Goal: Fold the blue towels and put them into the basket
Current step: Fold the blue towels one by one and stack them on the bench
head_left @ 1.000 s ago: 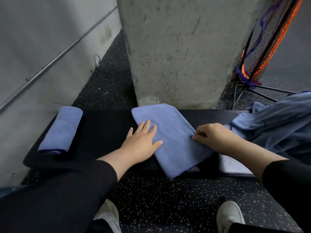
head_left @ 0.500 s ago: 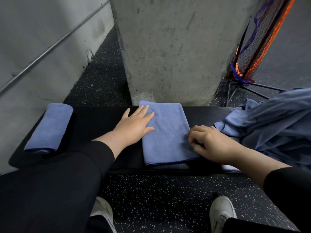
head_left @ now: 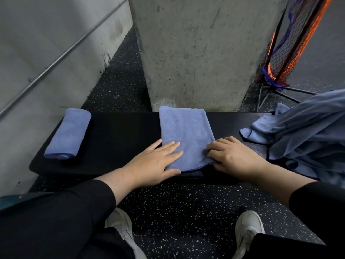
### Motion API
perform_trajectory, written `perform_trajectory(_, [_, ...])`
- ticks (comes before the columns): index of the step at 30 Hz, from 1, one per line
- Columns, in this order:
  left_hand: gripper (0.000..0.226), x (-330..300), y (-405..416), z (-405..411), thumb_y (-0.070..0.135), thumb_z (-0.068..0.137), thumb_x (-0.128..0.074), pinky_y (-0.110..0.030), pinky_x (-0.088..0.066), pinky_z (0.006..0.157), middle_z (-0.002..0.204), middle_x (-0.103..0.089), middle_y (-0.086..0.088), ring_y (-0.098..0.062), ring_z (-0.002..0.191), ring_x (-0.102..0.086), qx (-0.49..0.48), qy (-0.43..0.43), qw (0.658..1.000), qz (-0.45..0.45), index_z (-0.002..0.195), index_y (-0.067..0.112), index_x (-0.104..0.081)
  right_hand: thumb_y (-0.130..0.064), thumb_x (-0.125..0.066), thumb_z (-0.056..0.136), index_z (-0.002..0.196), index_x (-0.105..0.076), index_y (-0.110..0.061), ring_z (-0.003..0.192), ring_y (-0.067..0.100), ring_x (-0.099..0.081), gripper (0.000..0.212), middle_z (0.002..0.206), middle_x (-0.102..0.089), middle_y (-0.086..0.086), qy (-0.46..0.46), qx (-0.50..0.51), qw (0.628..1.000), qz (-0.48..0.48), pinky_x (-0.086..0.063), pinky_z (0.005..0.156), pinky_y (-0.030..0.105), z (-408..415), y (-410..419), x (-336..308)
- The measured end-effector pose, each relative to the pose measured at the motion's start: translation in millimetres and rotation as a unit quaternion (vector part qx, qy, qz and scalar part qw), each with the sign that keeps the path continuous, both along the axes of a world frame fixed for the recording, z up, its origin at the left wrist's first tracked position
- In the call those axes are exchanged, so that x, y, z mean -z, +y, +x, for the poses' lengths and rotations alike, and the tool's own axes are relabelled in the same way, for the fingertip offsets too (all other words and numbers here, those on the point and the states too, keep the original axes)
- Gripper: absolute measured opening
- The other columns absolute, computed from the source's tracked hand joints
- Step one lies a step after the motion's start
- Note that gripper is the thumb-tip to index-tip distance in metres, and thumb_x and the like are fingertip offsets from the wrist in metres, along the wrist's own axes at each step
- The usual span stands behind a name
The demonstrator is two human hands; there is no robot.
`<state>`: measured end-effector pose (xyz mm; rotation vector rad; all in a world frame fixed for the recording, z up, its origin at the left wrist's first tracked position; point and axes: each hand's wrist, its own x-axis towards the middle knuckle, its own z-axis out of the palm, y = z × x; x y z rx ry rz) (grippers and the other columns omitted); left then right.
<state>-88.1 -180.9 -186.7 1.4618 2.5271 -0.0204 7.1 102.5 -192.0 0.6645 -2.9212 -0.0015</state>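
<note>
Fleecy rectangular blue towel [head_left: 186, 135] — flat on matte bench [head_left: 121, 139]

Black long sleeves [head_left: 78, 206] pushed up off bare hands, black trousers [head_left: 56, 240], white sneakers [head_left: 246, 228]

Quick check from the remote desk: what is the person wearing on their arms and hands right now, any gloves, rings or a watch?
Both arms wear plain black long sleeves: the left sleeve reaches close to the wrist, the right sleeve ends further up the forearm. The left hand and right hand are bare, with no gloves, rings or watch visible.
</note>
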Motion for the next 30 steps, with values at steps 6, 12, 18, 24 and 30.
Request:
perform_trajectory(6, [0.087, -5.5, 9.1, 10.8, 0.077, 0.090, -0.029, -0.027, -0.002, 0.126, 0.168, -0.008, 0.004, -0.007, 0.154, -0.004, -0.020, -0.010, 0.999, 0.026, 0.160, 0.025, -0.021, -0.040, -0.038, 0.086, 0.083, -0.055, -0.020, 0.081, 0.022, -0.057, 0.026, 0.087, -0.059, -0.005, -0.026, 0.091, 0.994, -0.061, -0.042, 0.069, 0.039, -13.4, -14.6, -3.0])
perform_trajectory(12, [0.035, -5.5, 15.3, 7.4, 0.035, 0.101, -0.054, -0.036, -0.046, 0.105, 0.139, -0.059, 0.007, -0.015, 0.126, -0.055, -0.113, -0.033, 0.983, 0.138, 0.135, 0.026, -0.056, -0.056, -0.034, 0.083, 0.086, -0.048, -0.028, 0.082, 0.026, -0.062, 0.032, 0.085, -0.062, -0.006, -0.100, 0.155, 0.959, -0.215, -0.049, 0.075, 0.044, -26.9, -8.0, -14.7])
perform_trajectory(18, [0.009, -26.8, 16.6, -1.2, 0.032, 0.099, -0.057, -0.042, -0.051, 0.071, 0.082, -0.066, 0.006, -0.014, 0.075, -0.061, -0.181, -0.121, 0.958, 0.188, 0.097, 0.028, -0.064, -0.065, -0.057, 0.078, 0.121, -0.047, -0.035, 0.106, 0.008, -0.052, 0.054, 0.117, -0.056, -0.021, -0.114, 0.136, 0.982, -0.062, -0.041, 0.089, 0.039, -22.2, -21.1, -19.5])
perform_trajectory(24, [0.029, -50.6, 1.7, -5.9, 0.039, 0.096, -0.065, -0.031, -0.041, 0.060, 0.067, -0.058, 0.005, -0.007, 0.059, -0.049, -0.188, -0.176, 0.951, 0.169, 0.076, 0.018, -0.060, -0.029, -0.061, 0.089, 0.080, -0.048, -0.017, 0.068, 0.020, -0.051, 0.020, 0.068, -0.054, -0.004, -0.191, 0.160, 0.956, -0.151, -0.039, 0.065, 0.037, -16.3, -30.1, -48.4])
perform_trajectory(30, [0.023, -72.3, -21.8, -3.3, 0.027, 0.089, -0.070, -0.035, -0.057, 0.073, 0.077, -0.065, 0.000, -0.012, 0.074, -0.064, -0.226, -0.388, 0.882, 0.145, 0.076, 0.010, -0.064, -0.028, -0.065, 0.087, 0.074, -0.053, -0.010, 0.061, 0.004, -0.036, 0.025, 0.063, -0.042, -0.008, -0.301, 0.146, 0.908, -0.251, -0.032, 0.060, 0.028, 0.9, -37.5, -75.8])
